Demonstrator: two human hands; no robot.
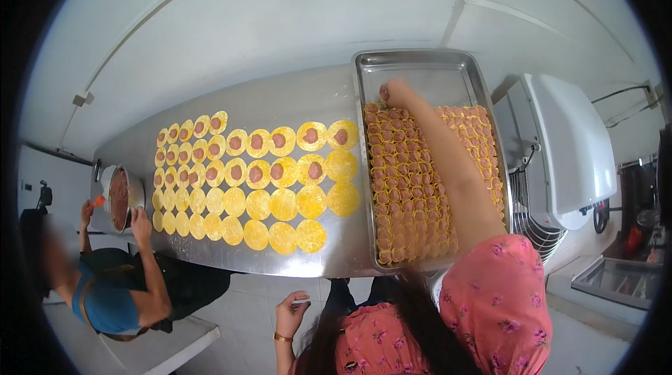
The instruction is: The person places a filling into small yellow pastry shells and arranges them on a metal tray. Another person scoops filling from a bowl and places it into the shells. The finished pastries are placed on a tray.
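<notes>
Over the far left part of a large metal tray (413,60), my right hand (397,93) is closed in a pinch on a small open-topped dumpling, mostly hidden by the fingers. Many dumplings (406,186) with yellow wrappers and pinkish filling stand in tight rows below it. My right forearm crosses the tray and covers some rows. Down by the table's near edge, my left hand (289,314) is closed round a small, pale, thin thing that I cannot make out. Round yellow wrappers (283,237) lie in rows on the metal table, and the farther ones carry lumps of pink filling (257,174).
At the far left a co-worker (115,284) holds a metal pot (112,182) of minced filling and an orange tool (98,201). A white machine (560,144) with a wire guard stands right of the tray. A wall runs behind the table (273,98).
</notes>
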